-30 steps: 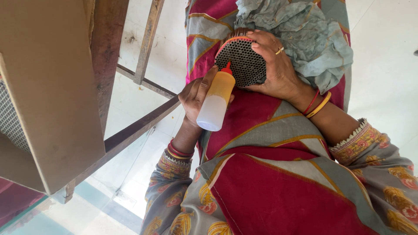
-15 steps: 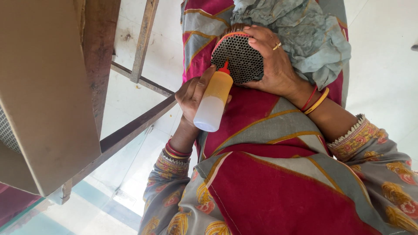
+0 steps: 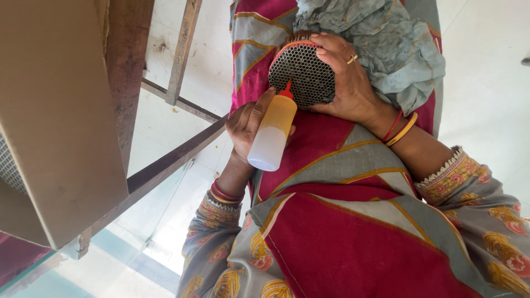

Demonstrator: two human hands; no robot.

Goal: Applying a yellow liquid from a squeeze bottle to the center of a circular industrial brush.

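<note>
Our left hand [image 3: 251, 124] grips the bottle [image 3: 273, 129], its red tip touching the mesh disc [image 3: 302, 74]. Our right hand [image 3: 348, 83] clasps the disc against the grey cloth [image 3: 386, 38], over our lap.

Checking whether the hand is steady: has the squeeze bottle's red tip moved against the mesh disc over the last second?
No. The translucent squeeze bottle keeps its tip at the lower edge of the round black honeycomb-mesh disc.
</note>
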